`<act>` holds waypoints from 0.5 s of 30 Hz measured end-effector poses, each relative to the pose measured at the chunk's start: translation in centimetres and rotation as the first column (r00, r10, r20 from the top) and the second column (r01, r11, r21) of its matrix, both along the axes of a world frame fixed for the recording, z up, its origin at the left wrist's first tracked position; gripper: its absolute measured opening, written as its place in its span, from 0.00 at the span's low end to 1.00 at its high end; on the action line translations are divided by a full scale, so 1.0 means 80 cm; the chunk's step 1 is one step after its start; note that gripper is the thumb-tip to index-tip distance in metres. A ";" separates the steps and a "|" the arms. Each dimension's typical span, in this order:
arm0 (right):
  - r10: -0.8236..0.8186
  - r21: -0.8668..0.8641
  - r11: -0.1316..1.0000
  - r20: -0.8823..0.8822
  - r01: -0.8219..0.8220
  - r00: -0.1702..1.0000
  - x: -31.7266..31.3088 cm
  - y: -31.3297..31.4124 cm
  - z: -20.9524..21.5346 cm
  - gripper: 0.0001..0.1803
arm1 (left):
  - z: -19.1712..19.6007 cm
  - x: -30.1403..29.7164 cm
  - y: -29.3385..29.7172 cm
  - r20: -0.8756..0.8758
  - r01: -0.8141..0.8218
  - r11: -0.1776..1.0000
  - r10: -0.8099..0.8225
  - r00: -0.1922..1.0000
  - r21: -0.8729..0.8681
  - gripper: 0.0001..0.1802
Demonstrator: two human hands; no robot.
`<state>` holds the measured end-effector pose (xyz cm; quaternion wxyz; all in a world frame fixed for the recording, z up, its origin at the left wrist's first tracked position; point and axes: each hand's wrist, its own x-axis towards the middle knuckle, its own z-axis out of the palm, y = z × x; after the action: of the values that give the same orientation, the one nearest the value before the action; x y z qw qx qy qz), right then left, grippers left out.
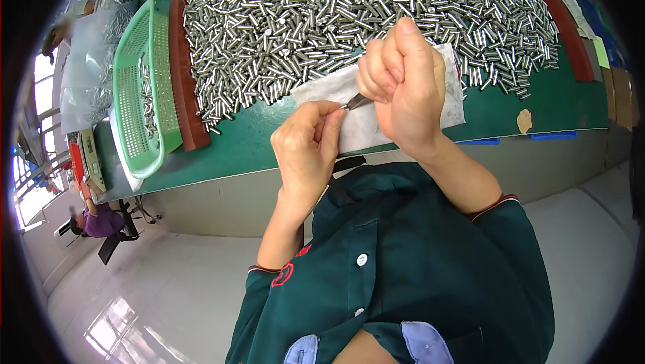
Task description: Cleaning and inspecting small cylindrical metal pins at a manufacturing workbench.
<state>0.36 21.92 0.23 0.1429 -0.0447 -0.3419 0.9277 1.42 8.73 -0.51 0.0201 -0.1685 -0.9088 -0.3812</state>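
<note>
Together, left hand [307,145] and right hand [401,82] pinch one small metal pin [356,102] above white cloth [363,122] on green surface [255,142].

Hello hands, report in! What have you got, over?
Left hand pinching the tip of a small metal pin. Right hand closed around its other end. Both above a white cloth, big pin pile behind. Nothing blocking.

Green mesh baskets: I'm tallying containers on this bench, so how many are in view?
1. The green mesh basket lies at the bench's left end, beside the brown rim around the pile of metal pins. Others may be hidden beyond the frame.
</note>
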 end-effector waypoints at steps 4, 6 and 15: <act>0.002 -0.048 0.999 -0.007 -0.003 1.000 0.000 0.001 0.000 0.22 | -0.003 0.000 0.000 0.002 -0.012 1.000 0.012 1.000 0.027 0.04; -0.001 -0.051 0.999 -0.006 0.000 1.000 0.000 0.001 0.001 0.22 | -0.002 0.001 0.001 0.000 -0.014 1.000 0.014 1.000 0.024 0.04; 0.007 -0.006 1.000 0.004 -0.007 1.000 0.001 0.001 0.003 0.22 | -0.003 0.000 0.000 0.007 -0.021 0.999 0.021 1.000 0.026 0.04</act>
<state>0.41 21.99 0.49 0.1386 -0.0457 -0.3396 0.9292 1.45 8.76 -0.77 0.0234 -0.1575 -0.9056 -0.3931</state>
